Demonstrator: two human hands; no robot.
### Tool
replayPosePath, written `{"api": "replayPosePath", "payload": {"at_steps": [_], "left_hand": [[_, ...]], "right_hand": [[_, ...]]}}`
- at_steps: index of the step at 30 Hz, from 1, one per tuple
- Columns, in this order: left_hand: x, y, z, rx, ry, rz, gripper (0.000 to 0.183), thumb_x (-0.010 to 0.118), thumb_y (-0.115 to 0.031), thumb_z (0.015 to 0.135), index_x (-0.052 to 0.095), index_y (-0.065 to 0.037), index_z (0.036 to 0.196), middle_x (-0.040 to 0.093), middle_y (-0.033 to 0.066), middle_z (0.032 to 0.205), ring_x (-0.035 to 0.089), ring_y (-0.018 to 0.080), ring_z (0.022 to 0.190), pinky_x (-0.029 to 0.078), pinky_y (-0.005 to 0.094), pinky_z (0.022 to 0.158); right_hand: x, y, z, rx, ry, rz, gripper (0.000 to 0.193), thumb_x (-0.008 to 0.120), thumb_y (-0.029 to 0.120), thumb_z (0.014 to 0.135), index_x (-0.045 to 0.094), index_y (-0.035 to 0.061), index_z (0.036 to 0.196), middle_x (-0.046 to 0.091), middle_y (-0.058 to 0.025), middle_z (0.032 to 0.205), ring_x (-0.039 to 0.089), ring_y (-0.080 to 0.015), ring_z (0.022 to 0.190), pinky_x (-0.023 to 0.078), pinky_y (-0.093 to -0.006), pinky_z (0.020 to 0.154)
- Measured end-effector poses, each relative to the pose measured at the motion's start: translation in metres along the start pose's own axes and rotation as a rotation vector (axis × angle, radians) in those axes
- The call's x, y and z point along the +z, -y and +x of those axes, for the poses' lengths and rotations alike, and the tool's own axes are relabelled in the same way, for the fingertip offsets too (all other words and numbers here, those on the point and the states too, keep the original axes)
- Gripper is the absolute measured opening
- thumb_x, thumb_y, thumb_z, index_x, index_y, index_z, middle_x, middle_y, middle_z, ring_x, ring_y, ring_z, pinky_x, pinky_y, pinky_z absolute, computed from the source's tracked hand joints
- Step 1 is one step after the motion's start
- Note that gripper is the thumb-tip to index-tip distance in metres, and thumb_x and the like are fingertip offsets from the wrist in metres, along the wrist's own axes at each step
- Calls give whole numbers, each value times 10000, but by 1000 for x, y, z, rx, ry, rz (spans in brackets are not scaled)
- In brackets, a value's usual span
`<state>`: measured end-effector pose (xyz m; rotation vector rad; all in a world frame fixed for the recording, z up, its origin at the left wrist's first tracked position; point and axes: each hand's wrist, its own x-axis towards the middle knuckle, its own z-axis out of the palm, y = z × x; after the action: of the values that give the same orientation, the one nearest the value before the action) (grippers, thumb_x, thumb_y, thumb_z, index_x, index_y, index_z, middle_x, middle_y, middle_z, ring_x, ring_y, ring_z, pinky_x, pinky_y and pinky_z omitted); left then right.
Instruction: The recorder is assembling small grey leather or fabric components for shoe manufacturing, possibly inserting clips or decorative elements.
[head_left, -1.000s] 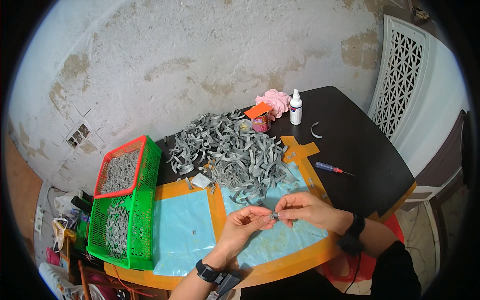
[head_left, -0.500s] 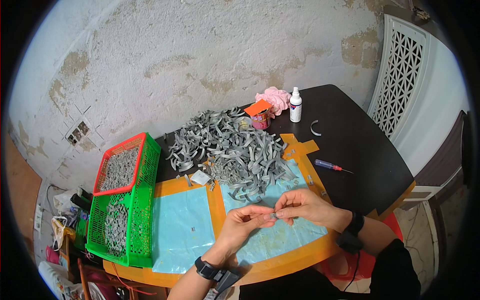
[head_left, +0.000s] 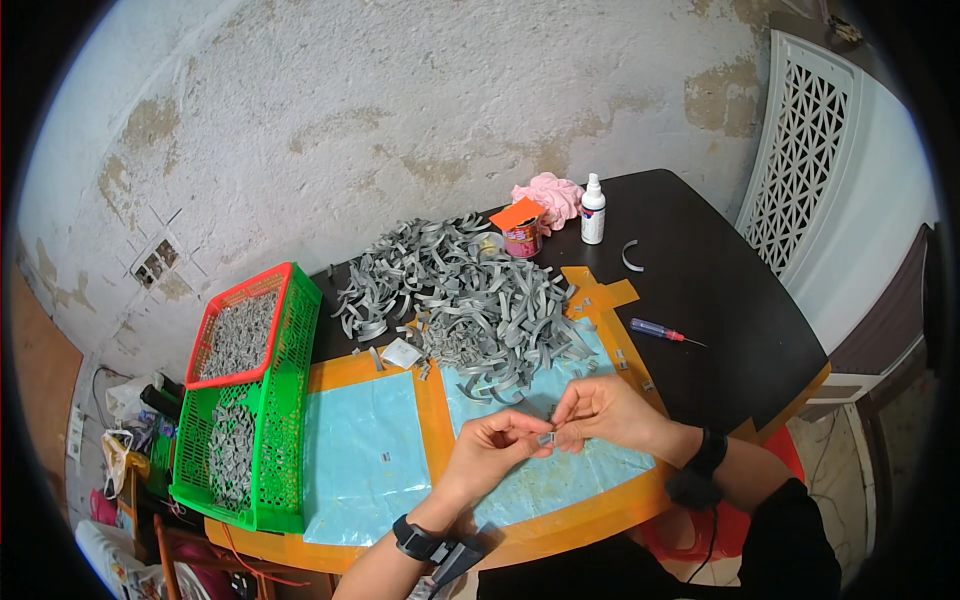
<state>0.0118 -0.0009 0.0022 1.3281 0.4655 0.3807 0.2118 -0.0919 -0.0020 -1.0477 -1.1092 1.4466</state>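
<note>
Over the blue plastic sheet (head_left: 540, 485), my left hand (head_left: 488, 452) pinches a small grey piece (head_left: 546, 439) between thumb and forefinger. My right hand (head_left: 608, 415) meets it from the right, thumb and fingertips pressed together at the piece's edge; what lies between them is too small to make out. Just beyond both hands rises a large heap of curved grey strips (head_left: 500, 310), with smaller grey bits at its near side.
At left, a green basket (head_left: 285, 440) and a red basket (head_left: 280, 330) hold many small grey pieces. Toward the back stand a tin (head_left: 522, 238), pink cloth (head_left: 550, 198) and white spray bottle (head_left: 593, 215). A blue-handled screwdriver (head_left: 655, 329) lies right, below a single curved strip (head_left: 630, 257).
My hands have shifted slightly and the grey piece has turned between the fingertips. My left fingers have lifted and bent a little more. The things on the table have stayed put.
</note>
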Motion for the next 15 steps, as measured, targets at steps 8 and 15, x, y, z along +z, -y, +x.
{"api": "replayPosePath", "payload": {"at_steps": [8, 15], "left_hand": [[-9, 6, 1, -19, -72, -132, 143, 553, 61, 871, 620, 32, 993, 663, 90, 958, 656, 168, 906, 536, 295, 849], [-6, 2, 1, -36, -46, -123, 153, 555, 51, 879, 620, 31, 1016, 658, 97, 986, 661, 185, 906, 532, 301, 863]], "right_hand": [[2, 5, 1, -32, -12, -23, 155, 619, 19, 874, 598, -38, 1016, 650, -86, 938, 634, -132, 826, 522, -257, 746], [0, 2, 1, -56, 0, -7, 168, 628, 26, 869, 582, -20, 1024, 640, -65, 913, 615, -104, 833, 502, -240, 719]]}}
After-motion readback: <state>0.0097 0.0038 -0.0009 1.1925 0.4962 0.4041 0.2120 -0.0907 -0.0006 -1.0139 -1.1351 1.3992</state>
